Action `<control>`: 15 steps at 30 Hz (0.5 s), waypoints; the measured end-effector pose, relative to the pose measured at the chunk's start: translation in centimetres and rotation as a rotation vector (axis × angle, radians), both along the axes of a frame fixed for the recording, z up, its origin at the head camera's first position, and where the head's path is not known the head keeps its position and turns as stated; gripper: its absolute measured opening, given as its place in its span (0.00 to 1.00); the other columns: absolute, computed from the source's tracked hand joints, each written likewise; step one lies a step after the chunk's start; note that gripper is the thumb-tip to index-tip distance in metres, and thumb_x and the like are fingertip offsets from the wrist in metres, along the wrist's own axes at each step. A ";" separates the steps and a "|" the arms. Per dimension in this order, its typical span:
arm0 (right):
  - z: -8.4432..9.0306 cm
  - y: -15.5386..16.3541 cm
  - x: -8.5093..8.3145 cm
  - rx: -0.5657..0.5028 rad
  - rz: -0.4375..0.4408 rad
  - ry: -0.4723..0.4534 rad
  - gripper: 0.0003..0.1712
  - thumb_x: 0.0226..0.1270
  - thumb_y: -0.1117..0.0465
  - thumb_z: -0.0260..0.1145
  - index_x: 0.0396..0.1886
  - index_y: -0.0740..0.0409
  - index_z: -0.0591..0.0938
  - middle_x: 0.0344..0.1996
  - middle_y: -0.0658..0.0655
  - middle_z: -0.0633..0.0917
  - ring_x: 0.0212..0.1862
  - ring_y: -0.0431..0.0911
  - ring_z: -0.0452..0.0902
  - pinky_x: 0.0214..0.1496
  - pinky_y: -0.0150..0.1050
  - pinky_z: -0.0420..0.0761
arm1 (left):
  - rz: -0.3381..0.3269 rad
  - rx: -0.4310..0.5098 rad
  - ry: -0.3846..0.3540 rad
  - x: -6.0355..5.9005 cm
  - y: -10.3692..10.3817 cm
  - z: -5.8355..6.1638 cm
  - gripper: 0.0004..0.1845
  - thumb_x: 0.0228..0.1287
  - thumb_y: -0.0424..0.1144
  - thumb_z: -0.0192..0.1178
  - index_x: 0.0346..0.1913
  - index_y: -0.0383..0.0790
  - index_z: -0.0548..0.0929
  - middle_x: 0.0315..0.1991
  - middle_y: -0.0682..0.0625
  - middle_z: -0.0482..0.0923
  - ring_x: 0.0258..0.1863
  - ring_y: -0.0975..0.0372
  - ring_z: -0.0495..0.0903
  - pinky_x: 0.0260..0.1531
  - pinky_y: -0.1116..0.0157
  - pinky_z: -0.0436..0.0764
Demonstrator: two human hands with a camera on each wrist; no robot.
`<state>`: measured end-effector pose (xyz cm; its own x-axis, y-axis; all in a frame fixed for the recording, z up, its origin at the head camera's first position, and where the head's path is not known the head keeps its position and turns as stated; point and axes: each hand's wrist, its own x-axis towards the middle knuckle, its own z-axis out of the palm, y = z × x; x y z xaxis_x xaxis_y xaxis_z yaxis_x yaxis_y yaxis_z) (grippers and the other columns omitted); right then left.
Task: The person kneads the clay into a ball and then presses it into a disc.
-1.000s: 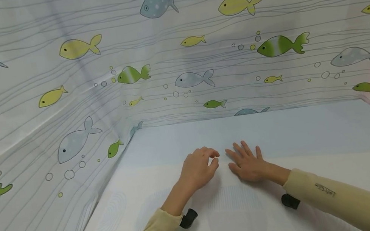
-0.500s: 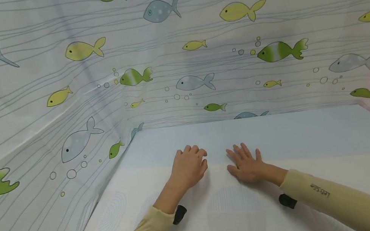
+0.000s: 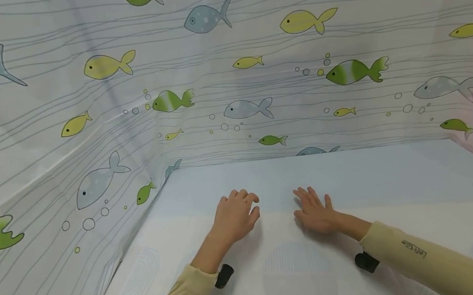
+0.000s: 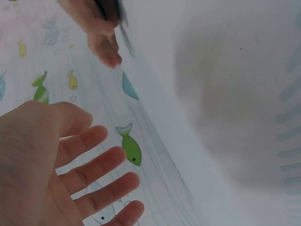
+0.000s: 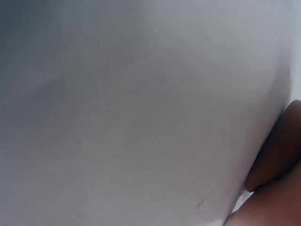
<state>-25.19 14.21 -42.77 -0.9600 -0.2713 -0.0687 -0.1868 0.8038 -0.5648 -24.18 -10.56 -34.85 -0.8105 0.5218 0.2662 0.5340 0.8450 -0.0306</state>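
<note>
In the head view my left hand [image 3: 235,218] is held over the tabletop left of centre, its fingers loosely bent and nothing in its grasp. The left wrist view shows the same hand with its fingers [image 4: 101,183] spread and slightly curved. To the right, my right hand [image 3: 317,215] lies palm down at the table surface [image 3: 283,230], fingers stretched forward and thumb pointing inward. A gap of bare tabletop separates the two hands. In the right wrist view the pale surface fills most of the picture, with part of the right hand [image 5: 277,150] at the right edge.
A fish-printed curtain [image 3: 210,72] hangs behind the table and along its left side. The table has a pale blue band [image 3: 354,178] at the back and faint round patterns nearer. A black wrist camera [image 3: 224,276] sits under the left wrist, another black camera [image 3: 367,262] under the right.
My left hand has moved left, away from the right hand, its fingers bending and then loosening a little. The right hand stays nearly in place, its fingers now closer together. The head view has tilted slightly.
</note>
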 end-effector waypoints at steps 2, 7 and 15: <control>0.6 -0.1 0.2 -0.047 -0.015 -0.001 0.38 0.72 0.53 0.42 0.78 0.63 0.49 0.78 0.68 0.44 0.78 0.63 0.29 0.69 0.70 0.24 | 0.000 0.001 -0.005 -0.1 0.0 0.0 0.12 0.73 0.45 0.54 0.52 0.50 0.84 0.47 0.52 0.81 0.47 0.55 0.78 0.40 0.56 0.78; 1.5 0.4 0.6 -0.096 -0.037 -0.003 0.37 0.72 0.53 0.44 0.76 0.63 0.51 0.78 0.69 0.43 0.78 0.63 0.28 0.68 0.71 0.24 | -0.004 0.001 -0.008 -0.4 0.1 -0.1 0.13 0.73 0.46 0.53 0.52 0.50 0.84 0.48 0.52 0.81 0.47 0.55 0.78 0.40 0.56 0.79; 2.8 4.3 1.3 -0.060 -0.059 0.068 0.34 0.76 0.53 0.45 0.73 0.66 0.54 0.76 0.73 0.45 0.76 0.69 0.29 0.65 0.76 0.27 | 0.021 -0.010 -0.036 -1.1 -0.3 0.3 0.14 0.73 0.46 0.52 0.54 0.49 0.83 0.50 0.51 0.81 0.50 0.54 0.77 0.43 0.54 0.78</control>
